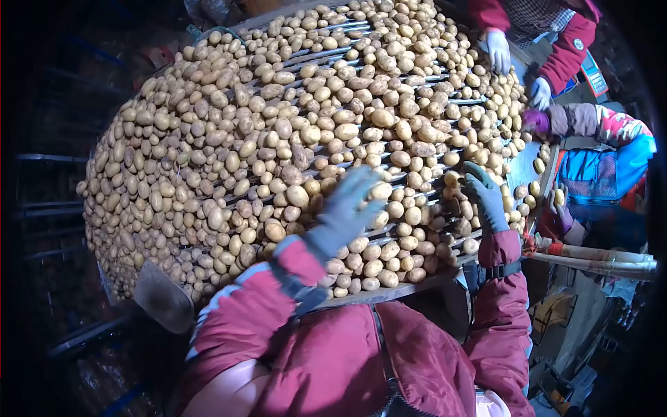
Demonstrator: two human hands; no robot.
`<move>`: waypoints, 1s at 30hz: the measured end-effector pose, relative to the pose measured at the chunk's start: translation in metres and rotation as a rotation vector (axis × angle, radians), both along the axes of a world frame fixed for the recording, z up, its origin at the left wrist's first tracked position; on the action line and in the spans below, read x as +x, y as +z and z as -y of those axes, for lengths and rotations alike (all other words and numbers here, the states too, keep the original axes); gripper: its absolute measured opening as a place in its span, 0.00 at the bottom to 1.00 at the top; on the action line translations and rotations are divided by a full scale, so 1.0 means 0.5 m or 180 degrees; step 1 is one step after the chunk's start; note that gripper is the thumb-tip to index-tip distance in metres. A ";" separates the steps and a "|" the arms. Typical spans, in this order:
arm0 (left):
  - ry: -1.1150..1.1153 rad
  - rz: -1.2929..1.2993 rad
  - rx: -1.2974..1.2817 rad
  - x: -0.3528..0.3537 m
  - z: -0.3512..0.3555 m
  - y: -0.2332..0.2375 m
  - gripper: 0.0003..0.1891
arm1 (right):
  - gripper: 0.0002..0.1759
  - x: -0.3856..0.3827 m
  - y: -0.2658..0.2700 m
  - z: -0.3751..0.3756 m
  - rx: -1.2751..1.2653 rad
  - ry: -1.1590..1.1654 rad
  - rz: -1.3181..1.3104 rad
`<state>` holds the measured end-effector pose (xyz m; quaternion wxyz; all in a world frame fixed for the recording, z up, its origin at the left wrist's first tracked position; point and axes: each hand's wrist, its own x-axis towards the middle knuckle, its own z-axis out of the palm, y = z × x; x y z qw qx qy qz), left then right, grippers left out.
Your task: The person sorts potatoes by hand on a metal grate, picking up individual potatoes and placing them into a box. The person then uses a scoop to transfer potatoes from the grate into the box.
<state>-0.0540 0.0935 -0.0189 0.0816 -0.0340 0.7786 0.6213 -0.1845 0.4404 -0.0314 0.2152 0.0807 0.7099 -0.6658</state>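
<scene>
Hundreds of small, pale-tan, rounded potatoes (278, 128) lie heaped together.

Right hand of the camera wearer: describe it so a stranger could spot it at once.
Find the wide roller table heaped with potatoes. Two maroon sleeves rise from the bottom to its near edge; the right hand tops the one toward the table's right corner. Its glove is dark teal, unlike the paler grey-blue left hand and co-workers' white gloves.
</scene>
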 end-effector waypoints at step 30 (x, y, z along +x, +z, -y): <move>-0.0405 -0.0172 -0.0760 0.073 -0.002 0.005 0.31 | 0.38 0.232 0.028 0.165 0.0019 0.2103 0.0729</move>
